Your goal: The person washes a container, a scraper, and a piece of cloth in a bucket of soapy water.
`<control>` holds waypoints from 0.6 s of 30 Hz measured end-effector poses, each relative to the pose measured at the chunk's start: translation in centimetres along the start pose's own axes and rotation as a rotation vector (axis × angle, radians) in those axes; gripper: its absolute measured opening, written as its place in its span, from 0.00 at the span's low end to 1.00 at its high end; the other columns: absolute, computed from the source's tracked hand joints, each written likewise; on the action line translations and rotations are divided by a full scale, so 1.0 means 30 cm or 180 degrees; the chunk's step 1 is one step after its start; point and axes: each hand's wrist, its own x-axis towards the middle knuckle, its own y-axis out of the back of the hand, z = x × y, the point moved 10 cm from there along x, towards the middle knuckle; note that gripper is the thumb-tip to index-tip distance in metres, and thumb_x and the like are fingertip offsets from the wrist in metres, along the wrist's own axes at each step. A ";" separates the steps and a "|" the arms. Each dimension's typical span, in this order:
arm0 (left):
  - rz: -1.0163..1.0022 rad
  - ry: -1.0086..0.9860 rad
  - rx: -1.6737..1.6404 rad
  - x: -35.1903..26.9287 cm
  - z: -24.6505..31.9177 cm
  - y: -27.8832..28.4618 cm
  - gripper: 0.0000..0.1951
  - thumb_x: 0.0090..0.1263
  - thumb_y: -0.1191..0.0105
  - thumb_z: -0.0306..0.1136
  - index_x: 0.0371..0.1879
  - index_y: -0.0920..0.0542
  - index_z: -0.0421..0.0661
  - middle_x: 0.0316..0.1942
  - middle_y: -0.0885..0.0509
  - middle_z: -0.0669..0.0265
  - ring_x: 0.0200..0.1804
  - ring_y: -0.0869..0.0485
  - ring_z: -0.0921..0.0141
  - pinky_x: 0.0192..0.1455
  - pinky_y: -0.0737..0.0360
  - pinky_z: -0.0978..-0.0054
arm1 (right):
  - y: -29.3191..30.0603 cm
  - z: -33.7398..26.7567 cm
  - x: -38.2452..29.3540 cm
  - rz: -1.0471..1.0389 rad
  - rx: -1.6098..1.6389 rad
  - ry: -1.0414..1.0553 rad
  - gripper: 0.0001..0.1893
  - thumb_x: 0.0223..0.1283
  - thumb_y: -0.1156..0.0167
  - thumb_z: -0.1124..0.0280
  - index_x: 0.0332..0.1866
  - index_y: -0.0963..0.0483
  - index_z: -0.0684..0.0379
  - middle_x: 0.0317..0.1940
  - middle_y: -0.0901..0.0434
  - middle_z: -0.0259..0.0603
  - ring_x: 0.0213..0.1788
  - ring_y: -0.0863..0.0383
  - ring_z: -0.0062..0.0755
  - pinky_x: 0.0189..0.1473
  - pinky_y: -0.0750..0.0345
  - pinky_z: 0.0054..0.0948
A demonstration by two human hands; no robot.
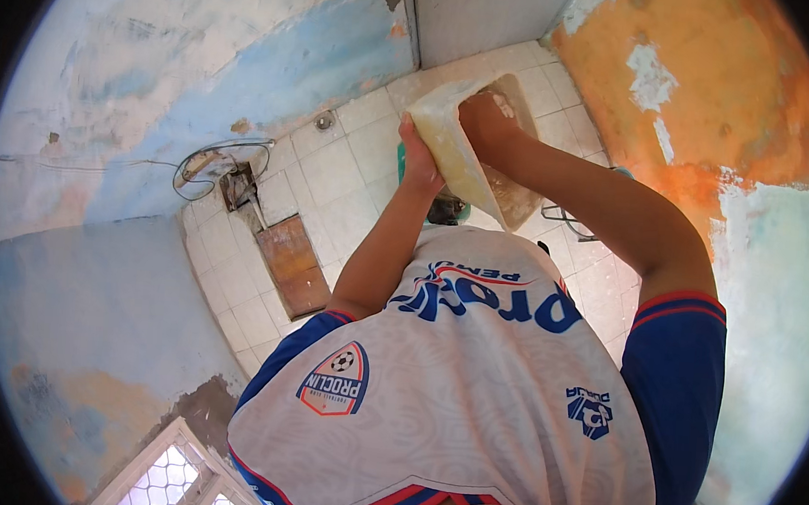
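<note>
A yellowish, plaster-smeared plastic tub [446, 133] is tipped on its side in front of my chest, its mouth towards the right. My left hand [420, 160] grips the outer left side of the tub, thumb up along the wall. Inside the tub is my right hand [485, 122], reaching in through the mouth. Whitish residue shows near its fingers, which are partly hidden, so whether they hold anything cannot be told. Pale dried material coats the tub's inner wall [512, 190].
Below lies a pale tiled floor [329, 171] with a round drain [324, 120]. Loose black cable [223, 145] hangs at an open wall box [240, 185]. A brown panel [293, 263] is set in the floor. A metal wire frame [573, 224] stands beyond my right forearm. Patchy painted walls [665, 74] surround me.
</note>
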 end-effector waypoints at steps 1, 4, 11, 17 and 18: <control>0.0088 0.0008 0.0020 -0.006 0.009 -0.001 0.40 0.73 0.71 0.72 0.67 0.29 0.50 0.64 0.24 0.62 0.65 0.26 0.60 0.70 0.30 0.59 | 0.011 0.009 -0.006 0.0044 0.0164 -0.0021 0.10 0.58 0.40 0.68 0.40 0.17 0.61 0.41 0.14 0.47 0.44 0.12 0.40 0.45 0.17 0.40; 0.0000 -0.0271 -0.0309 -0.017 0.072 -0.019 0.40 0.73 0.72 0.71 0.69 0.31 0.50 0.66 0.25 0.61 0.66 0.26 0.60 0.70 0.30 0.59 | 0.050 -0.028 -0.086 0.0249 -0.0433 0.0103 0.20 0.56 0.39 0.68 0.54 0.24 0.64 0.46 0.16 0.51 0.44 0.14 0.42 0.41 0.16 0.37; -0.0190 -0.0119 -0.0666 -0.028 0.137 -0.069 0.39 0.73 0.71 0.70 0.71 0.32 0.52 0.67 0.26 0.62 0.67 0.27 0.58 0.70 0.29 0.58 | 0.239 -0.046 -0.230 0.1268 0.0336 0.0035 0.18 0.60 0.42 0.70 0.56 0.25 0.60 0.48 0.18 0.46 0.46 0.14 0.42 0.44 0.15 0.36; -0.0024 -0.0286 -0.0547 -0.046 0.162 -0.101 0.39 0.73 0.72 0.70 0.69 0.31 0.51 0.66 0.25 0.62 0.65 0.25 0.59 0.68 0.28 0.59 | 0.281 0.044 -0.271 0.1551 0.1877 -0.0772 0.09 0.69 0.44 0.68 0.44 0.21 0.61 0.38 0.16 0.45 0.36 0.14 0.41 0.42 0.18 0.35; 0.0030 -0.0384 -0.0382 -0.043 0.169 -0.100 0.41 0.72 0.74 0.71 0.69 0.31 0.51 0.66 0.25 0.61 0.66 0.26 0.59 0.69 0.28 0.59 | 0.246 0.068 -0.268 0.1341 0.2373 -0.1033 0.10 0.70 0.44 0.68 0.45 0.22 0.63 0.36 0.16 0.44 0.35 0.14 0.38 0.41 0.18 0.32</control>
